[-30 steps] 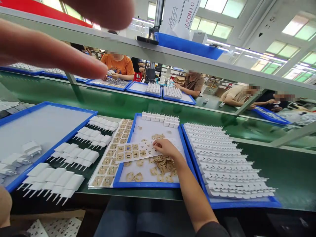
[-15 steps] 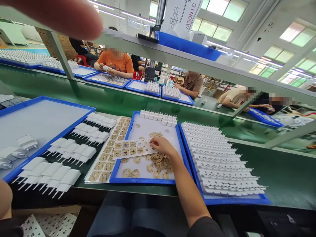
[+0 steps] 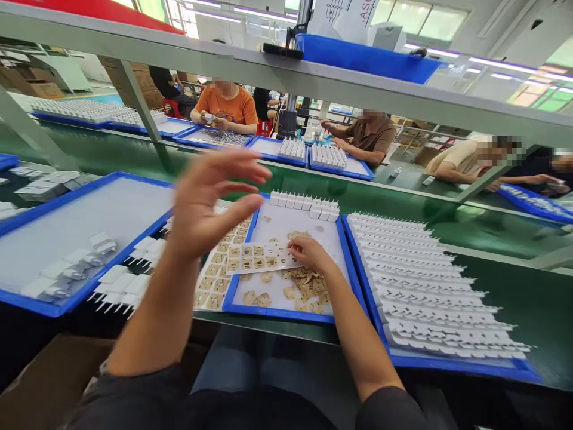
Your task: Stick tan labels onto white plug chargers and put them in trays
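Observation:
My left hand (image 3: 208, 206) is raised in front of me, slightly blurred, its fingers apart and nothing in them. Over the middle blue-rimmed tray (image 3: 282, 315), my right hand (image 3: 308, 252) pinches the right end of a white sticker sheet (image 3: 259, 258). Two rows of tan square stickers show on the sheet's left part. Below the right hand lies a heap of loose tan stickers (image 3: 308, 285). A stack of larger sticker sheets (image 3: 212, 278) rests beside the tray, partly hidden by my left hand and forearm.
White plug adapters (image 3: 304, 202) line the middle tray's back edge. Rows of white adapters fill the right tray (image 3: 430, 286). The left tray (image 3: 98, 206) holds several adapters, with more white adapters (image 3: 128, 283) beside it. A shelf beam (image 3: 286, 77) crosses ahead; several people sit beyond.
My left hand has come down from the upper left corner to in front of the sticker sheets. My right hand remains at the sheet's end. The view has shifted slightly.

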`<control>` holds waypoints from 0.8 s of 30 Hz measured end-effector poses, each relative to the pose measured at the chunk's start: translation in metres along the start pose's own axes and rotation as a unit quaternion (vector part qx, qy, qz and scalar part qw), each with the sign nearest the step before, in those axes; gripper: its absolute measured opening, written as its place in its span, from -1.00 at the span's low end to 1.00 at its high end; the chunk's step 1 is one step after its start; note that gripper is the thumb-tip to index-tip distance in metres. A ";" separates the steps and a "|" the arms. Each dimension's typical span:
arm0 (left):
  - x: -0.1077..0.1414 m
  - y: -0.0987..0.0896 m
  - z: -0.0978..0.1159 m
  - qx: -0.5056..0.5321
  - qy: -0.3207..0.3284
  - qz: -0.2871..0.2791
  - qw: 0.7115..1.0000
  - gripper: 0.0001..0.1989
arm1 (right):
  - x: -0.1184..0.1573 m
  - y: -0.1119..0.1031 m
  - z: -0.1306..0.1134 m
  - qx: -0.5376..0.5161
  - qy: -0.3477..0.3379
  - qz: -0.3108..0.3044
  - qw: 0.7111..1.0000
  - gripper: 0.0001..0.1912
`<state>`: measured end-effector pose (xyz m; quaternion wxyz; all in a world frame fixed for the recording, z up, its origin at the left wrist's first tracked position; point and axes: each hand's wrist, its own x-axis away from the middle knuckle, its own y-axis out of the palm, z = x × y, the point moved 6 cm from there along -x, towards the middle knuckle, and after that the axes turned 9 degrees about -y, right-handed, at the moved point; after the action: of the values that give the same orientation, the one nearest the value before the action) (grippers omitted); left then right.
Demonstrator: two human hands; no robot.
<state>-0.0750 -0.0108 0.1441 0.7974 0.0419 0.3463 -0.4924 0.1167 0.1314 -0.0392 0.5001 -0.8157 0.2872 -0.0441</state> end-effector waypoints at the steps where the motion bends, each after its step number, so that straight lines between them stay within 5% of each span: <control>1: -0.001 0.021 -0.014 -0.013 -0.009 -0.051 0.999 -0.57 | -0.001 -0.001 0.001 0.006 -0.005 0.012 1.000 -0.84; 5: 0.004 0.100 -0.114 -0.220 -0.168 -0.185 0.943 -0.70 | -0.003 0.003 0.004 0.067 -0.018 0.034 0.997 -0.77; 9: 0.023 0.128 -0.167 -0.254 -0.198 -0.222 0.920 -0.69 | -0.005 0.014 0.012 0.096 0.028 0.018 0.995 -0.70; 15: 0.037 0.121 -0.178 -0.237 -0.211 -0.283 0.905 -0.63 | -0.006 0.004 0.012 0.062 0.047 0.061 0.995 -0.78; 24: 0.030 0.120 -0.178 -0.274 -0.169 -0.243 0.915 -0.49 | 0.004 -0.035 0.017 0.015 0.056 0.167 0.984 -0.80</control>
<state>-0.0601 0.0998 -0.0413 0.6803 -0.3473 0.3266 -0.5567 0.1408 0.1547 -0.0192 0.4960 -0.7450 0.4460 -0.0099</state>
